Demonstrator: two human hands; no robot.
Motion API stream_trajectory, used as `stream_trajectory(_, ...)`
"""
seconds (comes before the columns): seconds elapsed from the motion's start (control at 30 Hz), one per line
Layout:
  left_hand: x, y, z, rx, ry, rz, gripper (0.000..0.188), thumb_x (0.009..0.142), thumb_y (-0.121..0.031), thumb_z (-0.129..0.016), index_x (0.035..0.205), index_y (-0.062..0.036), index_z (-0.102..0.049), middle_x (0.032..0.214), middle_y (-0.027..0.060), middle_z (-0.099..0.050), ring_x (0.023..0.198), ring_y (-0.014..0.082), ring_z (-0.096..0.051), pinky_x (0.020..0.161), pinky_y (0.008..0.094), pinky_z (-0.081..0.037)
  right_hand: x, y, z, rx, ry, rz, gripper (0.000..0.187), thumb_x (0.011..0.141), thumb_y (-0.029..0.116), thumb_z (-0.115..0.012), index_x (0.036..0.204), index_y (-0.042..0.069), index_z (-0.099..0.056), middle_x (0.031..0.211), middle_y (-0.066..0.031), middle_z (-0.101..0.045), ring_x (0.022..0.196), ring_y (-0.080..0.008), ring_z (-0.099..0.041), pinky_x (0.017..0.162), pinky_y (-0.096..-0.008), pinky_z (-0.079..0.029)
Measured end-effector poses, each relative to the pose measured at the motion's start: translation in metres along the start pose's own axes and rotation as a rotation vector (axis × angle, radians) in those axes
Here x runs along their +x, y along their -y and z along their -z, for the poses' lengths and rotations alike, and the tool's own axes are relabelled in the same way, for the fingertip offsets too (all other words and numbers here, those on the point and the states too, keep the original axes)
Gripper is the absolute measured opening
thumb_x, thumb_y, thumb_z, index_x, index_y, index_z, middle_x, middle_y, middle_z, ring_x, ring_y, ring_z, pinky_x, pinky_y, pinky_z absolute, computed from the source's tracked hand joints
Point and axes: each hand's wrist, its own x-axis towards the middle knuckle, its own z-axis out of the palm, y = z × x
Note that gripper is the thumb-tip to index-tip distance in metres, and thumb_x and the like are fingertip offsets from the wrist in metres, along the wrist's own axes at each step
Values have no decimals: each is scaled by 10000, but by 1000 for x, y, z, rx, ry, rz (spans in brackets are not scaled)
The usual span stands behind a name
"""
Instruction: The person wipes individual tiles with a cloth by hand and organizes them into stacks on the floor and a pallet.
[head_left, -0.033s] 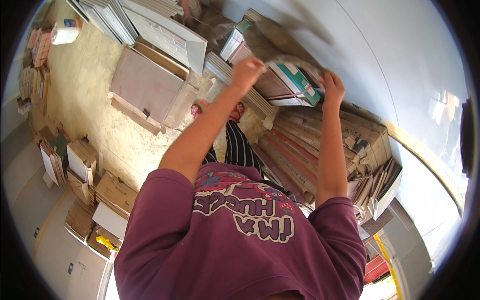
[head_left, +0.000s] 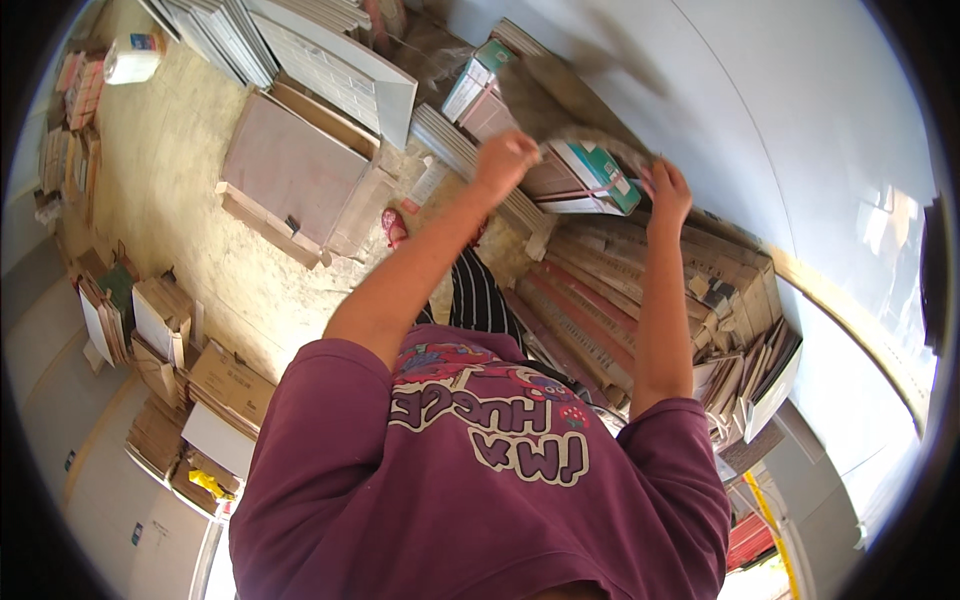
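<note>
My left hand (head_left: pixel 506 165) is raised beside a tied stack of tile boxes, its fingers curled closed and slightly blurred at the near edge of a brownish sheet (head_left: pixel 560 95). Whether the sheet is cloth or dusty plastic I cannot make out. The sheet's pale edge runs across to my right hand (head_left: pixel 668 195), whose fingers are pinched closed on its other end. Below that edge lies a green-and-white box (head_left: pixel 597 170) with a pink strap around it. Another green-and-white box (head_left: pixel 478 80), also strapped, stands farther off, partly beyond the sheet.
Long stacked cartons (head_left: pixel 600 300) lie to the right of my legs, against the pale wall (head_left: pixel 770 130). A large brown carton (head_left: pixel 290 175) rests on the floor at left, with white panels (head_left: pixel 340 75) leaning behind it. Several cartons (head_left: pixel 230 385) stand at the lower left.
My left hand has moved slightly toward me and to the right. The right hand has dropped a little, and the sheet's edge has shifted with them.
</note>
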Motion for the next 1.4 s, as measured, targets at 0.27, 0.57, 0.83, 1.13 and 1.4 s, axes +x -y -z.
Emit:
stream_trajectory(0.27, -121, 4, -28, -37, 318, 64, 141, 757, -136, -683, 826, -20, -640, 691, 52, -641, 599, 113, -595, 557, 265, -464, -60, -8, 96, -41, -139, -31, 260, 877, 92, -574, 1109, -24, -586, 975, -90, -629, 866, -168, -633, 699, -252, -526)
stream_trajectory(0.57, -170, 5, 30, -110, 186, 23, 114, 748, -84, -679, 827, -15, -634, 746, 18, -631, 687, 77, -579, 636, 237, -472, -75, -4, 51, -76, 118, -21, 205, 876, 87, -575, 1056, -2, -616, 900, -50, -642, 800, -126, -632, 652, -227, -516)
stream_trajectory(0.83, -191, 25, 62, -220, -15, 46, 151, 699, -138, -684, 795, -25, -656, 719, 60, -651, 663, 131, -617, 634, 272, -489, -88, 3, 4, -192, 247, -38, 222, 879, 97, -569, 1074, -3, -606, 941, -59, -640, 830, -136, -629, 679, -236, -513)
stream_trajectory(1.13, -209, 32, 117, -232, -69, 27, 128, 762, -92, -674, 856, -20, -625, 734, -17, -599, 675, 40, -536, 617, 207, -440, -133, 23, -51, -268, 322, 10, 243, 870, 136, -585, 1079, 12, -597, 957, -53, -634, 880, -153, -624, 731, -261, -505)
stream_trajectory(1.4, -237, 42, 186, -287, -169, 80, 159, 723, -135, -687, 835, -28, -647, 717, 37, -635, 668, 99, -595, 633, 253, -477, -173, 20, -111, -313, 396, 25, 219, 867, 111, -590, 1054, 2, -618, 903, -52, -645, 827, -143, -632, 692, -246, -512)
